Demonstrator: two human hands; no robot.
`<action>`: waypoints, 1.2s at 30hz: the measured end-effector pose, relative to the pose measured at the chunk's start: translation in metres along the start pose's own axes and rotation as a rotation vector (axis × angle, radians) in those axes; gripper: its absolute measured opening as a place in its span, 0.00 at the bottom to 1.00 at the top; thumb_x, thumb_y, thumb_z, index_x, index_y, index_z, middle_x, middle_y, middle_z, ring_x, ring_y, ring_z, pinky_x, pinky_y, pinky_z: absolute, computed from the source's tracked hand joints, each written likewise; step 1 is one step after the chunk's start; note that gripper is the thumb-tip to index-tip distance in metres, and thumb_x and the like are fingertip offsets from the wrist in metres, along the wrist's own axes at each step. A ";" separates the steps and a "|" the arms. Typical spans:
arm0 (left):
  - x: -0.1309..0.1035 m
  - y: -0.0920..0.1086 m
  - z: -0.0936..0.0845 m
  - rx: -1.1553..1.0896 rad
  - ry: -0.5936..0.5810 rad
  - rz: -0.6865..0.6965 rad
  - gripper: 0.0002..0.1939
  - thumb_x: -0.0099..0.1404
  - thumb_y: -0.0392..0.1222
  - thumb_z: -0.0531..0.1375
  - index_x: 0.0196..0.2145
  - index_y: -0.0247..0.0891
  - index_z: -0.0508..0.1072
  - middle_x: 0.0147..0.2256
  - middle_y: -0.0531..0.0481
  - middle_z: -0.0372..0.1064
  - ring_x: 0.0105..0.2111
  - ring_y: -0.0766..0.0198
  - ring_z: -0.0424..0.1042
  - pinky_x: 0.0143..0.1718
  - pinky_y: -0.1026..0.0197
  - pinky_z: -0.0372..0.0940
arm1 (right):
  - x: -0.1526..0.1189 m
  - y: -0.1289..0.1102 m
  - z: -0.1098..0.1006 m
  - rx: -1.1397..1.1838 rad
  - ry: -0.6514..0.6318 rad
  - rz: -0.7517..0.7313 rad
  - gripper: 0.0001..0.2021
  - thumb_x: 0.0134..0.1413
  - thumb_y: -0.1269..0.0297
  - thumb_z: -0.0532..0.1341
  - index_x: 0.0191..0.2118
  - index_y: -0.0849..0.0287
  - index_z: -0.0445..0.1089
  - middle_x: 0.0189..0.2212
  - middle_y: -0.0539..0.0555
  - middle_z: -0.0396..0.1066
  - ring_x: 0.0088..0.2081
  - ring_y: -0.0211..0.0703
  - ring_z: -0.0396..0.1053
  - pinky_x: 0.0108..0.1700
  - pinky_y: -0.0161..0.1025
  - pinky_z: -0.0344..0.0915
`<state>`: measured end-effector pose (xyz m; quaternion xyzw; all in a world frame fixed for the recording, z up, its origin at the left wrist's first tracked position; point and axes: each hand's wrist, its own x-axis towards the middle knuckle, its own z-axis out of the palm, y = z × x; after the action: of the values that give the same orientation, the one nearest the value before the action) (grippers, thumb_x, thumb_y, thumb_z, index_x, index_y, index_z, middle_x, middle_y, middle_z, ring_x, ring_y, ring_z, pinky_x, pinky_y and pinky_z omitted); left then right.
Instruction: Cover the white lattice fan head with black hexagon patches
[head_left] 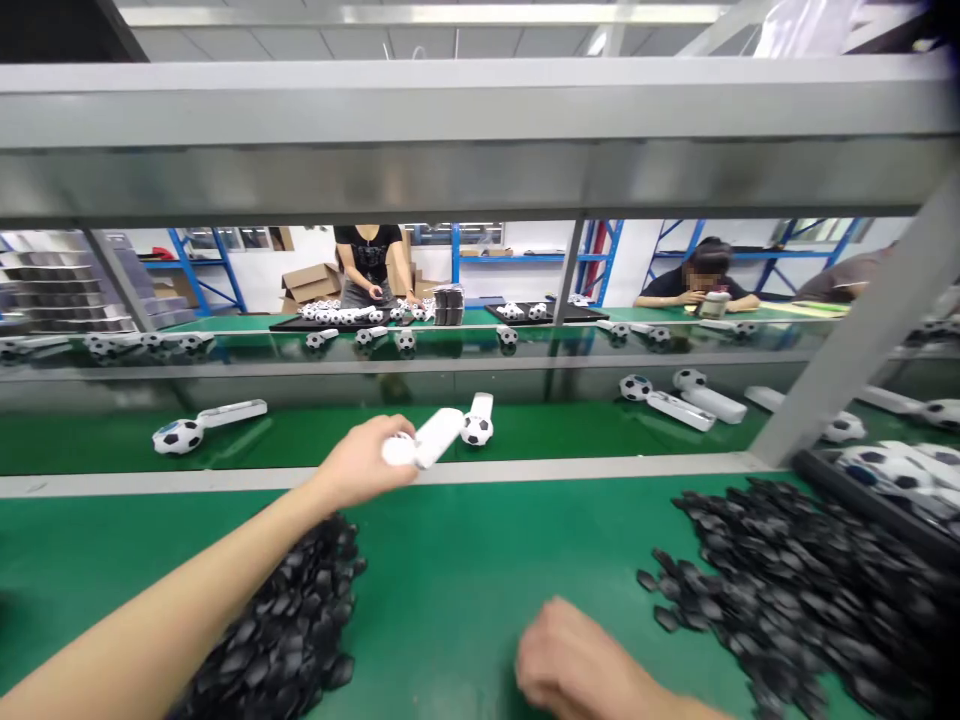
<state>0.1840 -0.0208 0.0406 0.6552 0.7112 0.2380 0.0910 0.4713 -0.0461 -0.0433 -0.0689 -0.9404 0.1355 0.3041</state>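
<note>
The left hand [367,465], at mid-frame, grips a white handle [426,442] at the belt's [315,435] near edge, beside a finished football piece [477,428]. The right hand [574,665], bottom centre, rests loosely curled and holds nothing. Black parts lie heaped at lower left [289,620] and right [795,570], so plenty looks undone; several assembled pieces already ride the belt.
</note>
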 end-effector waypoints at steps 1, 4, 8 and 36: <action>-0.014 0.018 0.007 -0.013 -0.014 0.107 0.16 0.46 0.43 0.60 0.36 0.43 0.69 0.35 0.54 0.67 0.34 0.60 0.67 0.34 0.63 0.60 | 0.008 0.003 -0.007 0.020 0.074 0.028 0.09 0.61 0.67 0.46 0.35 0.55 0.62 0.28 0.52 0.68 0.31 0.39 0.65 0.34 0.38 0.64; -0.056 0.062 0.029 -0.114 -0.075 0.337 0.15 0.46 0.37 0.58 0.36 0.42 0.67 0.35 0.52 0.65 0.35 0.61 0.66 0.36 0.62 0.61 | 0.032 0.012 -0.027 0.037 0.402 0.180 0.06 0.60 0.69 0.48 0.37 0.56 0.60 0.31 0.53 0.66 0.34 0.40 0.64 0.37 0.39 0.62; -0.101 0.090 0.053 -0.208 -0.063 0.429 0.16 0.49 0.34 0.57 0.37 0.42 0.64 0.37 0.50 0.64 0.36 0.61 0.65 0.37 0.61 0.62 | 0.041 0.021 -0.033 -0.058 0.418 0.219 0.05 0.59 0.69 0.50 0.34 0.57 0.62 0.30 0.52 0.68 0.33 0.39 0.64 0.35 0.38 0.59; -0.125 0.118 0.104 0.049 -0.292 0.569 0.31 0.49 0.54 0.62 0.50 0.45 0.61 0.55 0.45 0.55 0.55 0.48 0.54 0.53 0.46 0.53 | -0.055 0.047 -0.057 0.748 0.411 0.816 0.09 0.48 0.60 0.59 0.33 0.60 0.62 0.30 0.52 0.70 0.32 0.37 0.68 0.38 0.38 0.64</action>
<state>0.3504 -0.1170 -0.0187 0.8570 0.4843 0.1403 0.1062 0.5512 -0.0005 -0.0431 -0.3381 -0.6481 0.5476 0.4071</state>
